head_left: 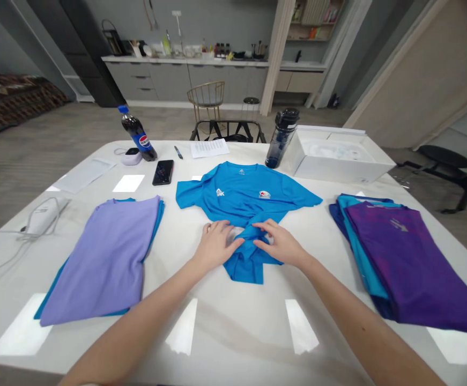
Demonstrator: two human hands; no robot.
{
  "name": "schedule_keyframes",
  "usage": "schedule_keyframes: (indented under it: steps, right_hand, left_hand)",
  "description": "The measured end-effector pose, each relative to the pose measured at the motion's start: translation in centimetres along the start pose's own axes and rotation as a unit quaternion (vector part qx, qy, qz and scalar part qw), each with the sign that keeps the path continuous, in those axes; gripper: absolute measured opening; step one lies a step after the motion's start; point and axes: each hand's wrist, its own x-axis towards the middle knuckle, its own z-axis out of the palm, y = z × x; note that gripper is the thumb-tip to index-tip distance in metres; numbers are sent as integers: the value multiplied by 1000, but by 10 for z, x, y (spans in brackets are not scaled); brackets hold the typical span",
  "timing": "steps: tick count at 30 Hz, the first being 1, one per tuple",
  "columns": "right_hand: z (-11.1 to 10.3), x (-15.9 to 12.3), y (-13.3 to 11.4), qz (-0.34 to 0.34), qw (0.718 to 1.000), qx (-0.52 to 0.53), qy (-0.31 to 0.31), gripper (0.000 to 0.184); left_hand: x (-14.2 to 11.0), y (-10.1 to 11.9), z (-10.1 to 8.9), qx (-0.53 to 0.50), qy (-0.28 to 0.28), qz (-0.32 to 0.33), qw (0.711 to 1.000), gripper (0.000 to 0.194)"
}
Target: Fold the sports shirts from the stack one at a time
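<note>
A blue T-shirt [241,187] with small chest logos lies front up on the white table, its sleeves spread and its lower part bunched and twisted. My left hand [216,242] rests at the left of the bunched part, thumb on the cloth and fingers curved apart from it. On the other side, my right hand [279,241] touches the same folds with its fingertips, the thumb spread away below. Neither hand shows a closed grip. The fabric beneath the fingertips is partly hidden.
Folded clothes with a lavender top [104,257] lie left; another stack with a purple shirt [410,257] lies right. Along the back stand a cola bottle [139,134], a phone [163,172], a dark water bottle [281,139] and a white box [338,161]. A corded white device [46,215] sits far left.
</note>
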Motion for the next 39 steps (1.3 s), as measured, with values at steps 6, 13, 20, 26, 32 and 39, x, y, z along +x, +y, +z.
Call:
schedule_keyframes:
  steps: [6, 13, 20, 26, 32, 39]
  right_hand:
    - [21, -24, -20, 9, 993, -116, -8, 37]
    - [-13, -65, -53, 12, 986, -24, 164, 6]
    - [-10, -149, -28, 71, 993, -45, 80, 16]
    - [11, -153, -54, 2, 996, -18, 93, 37]
    - [24, -97, -96, -27, 999, -21, 20, 49]
    - [9, -85, -88, 172, 923, 287, 189, 35]
  left_hand:
    - [-33, 35, 8, -93, -26, -52, 994, 13]
    - [-48, 55, -62, -68, 216, 109, 968, 52]
    - [-119, 58, -33, 63, 85, 105, 989, 43]
    - [-128, 50, -2, 53, 8, -8, 999, 33]
    - [-109, 76, -9, -167, 131, 116, 970, 29]
    - [-129, 105, 22, -79, 141, -33, 986, 47]
